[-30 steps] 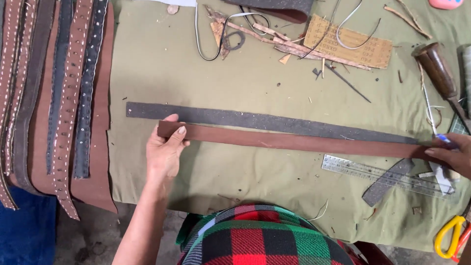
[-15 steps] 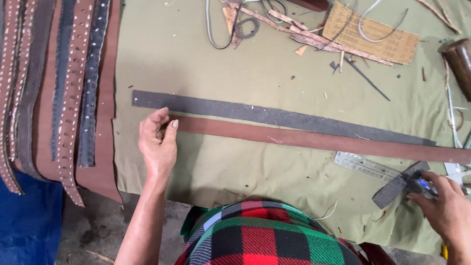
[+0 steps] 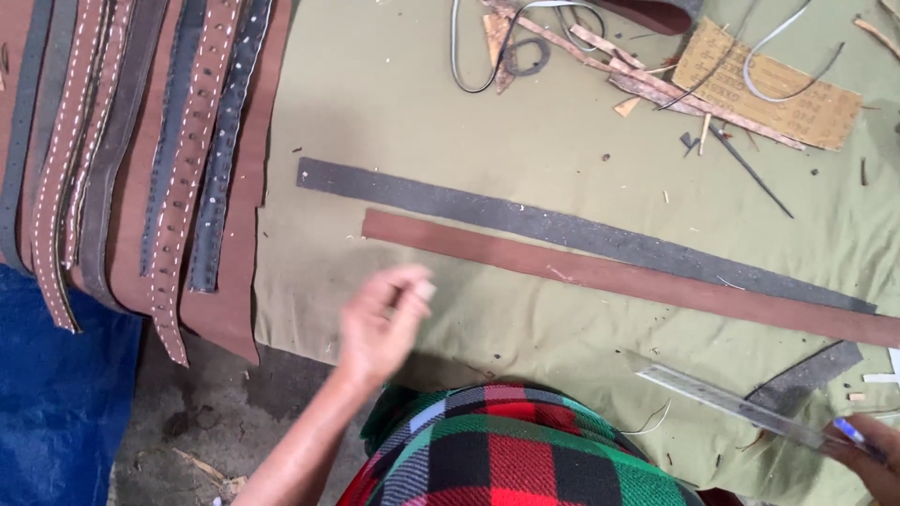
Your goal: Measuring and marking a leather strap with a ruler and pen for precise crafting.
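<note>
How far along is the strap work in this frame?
Done: brown strip and dark strip lie cut, side by side on the cloth. In hand: right hand lifts the ruler; left hand hovers empty. Left: both strips are unstitched, unlike the finished straps.

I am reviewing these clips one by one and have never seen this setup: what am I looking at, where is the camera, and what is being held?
The camera sits on a person's head and looks down at their own bare hands over a workbench covered in olive cloth. On it lie a long brown leather strip and a dark grey strip side by side. Stitched and punched belts hang at the left. The left hand is blurred, empty, and off the strips. The right hand, at the frame's corner, holds a clear ruler and a blue-tipped tool.
</note>
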